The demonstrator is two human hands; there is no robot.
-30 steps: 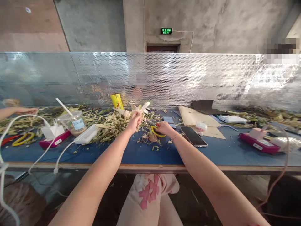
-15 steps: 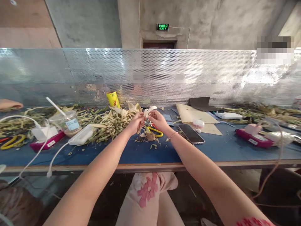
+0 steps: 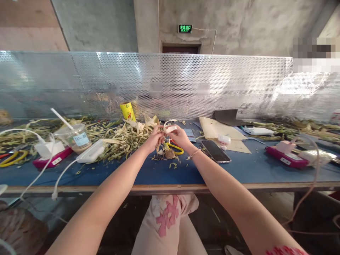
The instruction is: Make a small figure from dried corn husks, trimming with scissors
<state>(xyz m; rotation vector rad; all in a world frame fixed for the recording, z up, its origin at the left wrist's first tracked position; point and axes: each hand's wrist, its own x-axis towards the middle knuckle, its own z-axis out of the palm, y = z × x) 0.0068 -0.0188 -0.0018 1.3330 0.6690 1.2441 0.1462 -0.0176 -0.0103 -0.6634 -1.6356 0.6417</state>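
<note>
My left hand [image 3: 156, 137] and my right hand [image 3: 180, 137] meet above the middle of the table, fingers pinched close together. Between them is a pale, dried plant strip [image 3: 171, 128], curled in a loop over the fingertips. Both hands appear closed on it; the exact grip is hidden by the fingers. Beneath them lie yellow-handled scissors [image 3: 178, 148] and a small brown clump [image 3: 169, 153] among scraps. A heap of dried, pale green plant strips [image 3: 124, 138] spreads just left of my left hand.
A phone [image 3: 215, 151] and tan paper sheets [image 3: 217, 128] lie on the right. At the left are a plastic cup [image 3: 81, 138] with a straw, a white charger [image 3: 92, 151] and a magenta power strip [image 3: 53, 158]. A perforated metal screen [image 3: 170, 85] borders the table's back.
The pale strip has turned between my fingers, its loop now wider and one flat end lying over my right fingers. Both hands stay in nearly the same place. A hand at the far left has gone.
</note>
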